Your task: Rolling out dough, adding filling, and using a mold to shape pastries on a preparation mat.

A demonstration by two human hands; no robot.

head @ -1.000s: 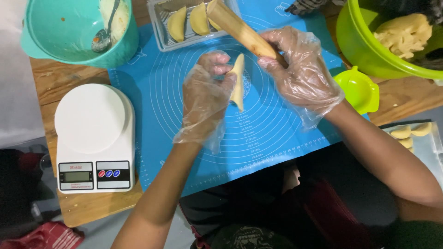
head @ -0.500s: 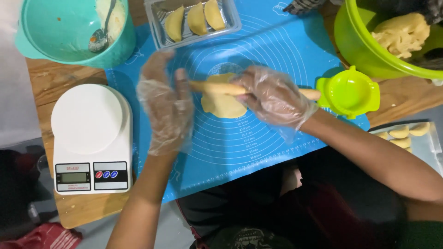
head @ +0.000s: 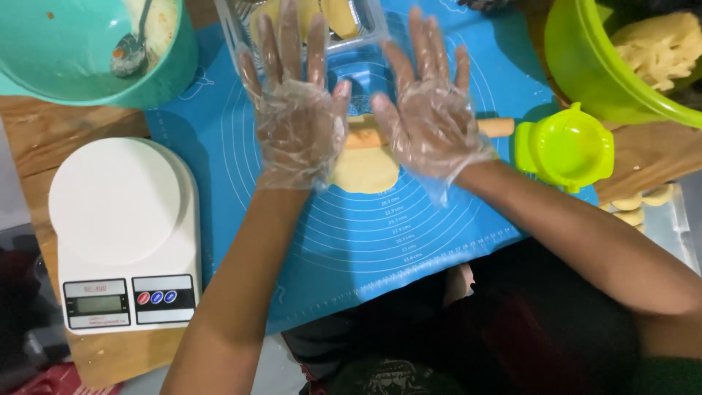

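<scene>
Both my hands wear clear plastic gloves and lie flat, fingers spread, on a wooden rolling pin. My left hand presses the pin's left part and my right hand its middle. Under the pin lies a flat yellow piece of dough on the blue silicone mat. Most of the pin is hidden by my palms; only its right end and a short bit between my hands show.
A white kitchen scale stands at the left. A teal bowl with a spoon sits far left. A clear tray of folded pastries is behind my hands. A green dumpling press, green bowl of dough and another tray are at the right.
The dough piece went from my fingers down onto the mat. The rolling pin came down across it, and both hands have opened flat on the pin, which has moved slightly away from me.
</scene>
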